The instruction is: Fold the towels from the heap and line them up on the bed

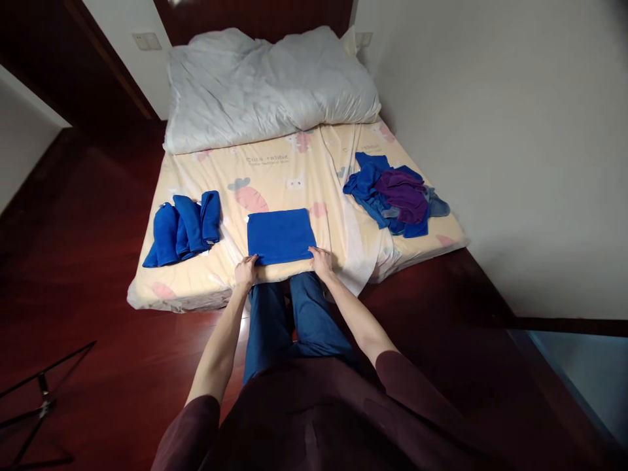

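A blue cloth (280, 235) lies folded into a flat rectangle near the front edge of the mattress (294, 170). My left hand (245, 272) grips its near left corner. My right hand (320, 261) grips its near right corner. Both arms reach forward over my knees.
Several rolled blue cloths (185, 226) lie on the mattress to the left. A loose heap of blue and purple cloths (396, 193) lies to the right. A white duvet (265, 85) is bunched at the far end. A wall stands right; dark wood floor surrounds the mattress, a black stand (42, 396) lower left.
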Tool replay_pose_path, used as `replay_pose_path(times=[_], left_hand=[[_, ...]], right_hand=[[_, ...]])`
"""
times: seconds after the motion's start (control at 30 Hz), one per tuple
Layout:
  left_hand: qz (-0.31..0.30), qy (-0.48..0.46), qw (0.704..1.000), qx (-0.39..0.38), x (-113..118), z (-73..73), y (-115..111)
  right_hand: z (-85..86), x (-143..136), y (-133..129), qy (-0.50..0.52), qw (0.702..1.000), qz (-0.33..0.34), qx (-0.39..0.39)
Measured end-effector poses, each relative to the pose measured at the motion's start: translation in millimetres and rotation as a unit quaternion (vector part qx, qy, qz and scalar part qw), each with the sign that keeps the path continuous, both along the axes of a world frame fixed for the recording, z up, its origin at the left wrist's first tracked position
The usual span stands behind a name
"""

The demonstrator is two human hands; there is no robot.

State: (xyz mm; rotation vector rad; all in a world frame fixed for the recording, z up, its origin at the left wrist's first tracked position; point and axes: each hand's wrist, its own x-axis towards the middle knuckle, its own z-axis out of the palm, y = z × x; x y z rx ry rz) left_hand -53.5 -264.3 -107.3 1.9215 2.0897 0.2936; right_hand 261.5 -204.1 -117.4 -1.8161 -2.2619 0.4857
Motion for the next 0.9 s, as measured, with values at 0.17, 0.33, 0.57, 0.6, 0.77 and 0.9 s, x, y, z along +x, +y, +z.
replay_pose_path(times=[0.17, 0.33, 0.57, 0.6, 0.77, 0.9], left_hand=[[0.002, -0.017, 1.0, 0.009, -2.0, -3.7, 0.5], [0.006, -0.029, 1.0, -0.001, -3.5, 0.4, -1.9], [0.022, -0.026, 0.999, -0.022, -2.5, 2.9, -15.0], [0.027, -0.024, 0.999, -0.024, -1.7, 2.9, -17.9], [0.036, -0.013, 0.999, -0.039, 1.5, 3.5, -33.7], [0.034, -0.02, 0.998, -0.039, 1.5, 2.6, -41.5]], right_hand=[[4.8, -1.4, 3.1, -0.015, 1.0, -0.006, -0.02], [8.5, 3.3, -1.0, -0.016, 1.0, -0.002, -0.026], [12.1, 9.1, -17.6, -0.01, 1.0, -0.009, -0.024], [12.2, 10.3, -20.7, -0.01, 1.0, -0.01, -0.025], [12.7, 17.8, -36.2, -0.01, 0.999, -0.007, -0.035], [12.6, 22.0, -41.4, -0.013, 0.999, -0.01, -0.04]])
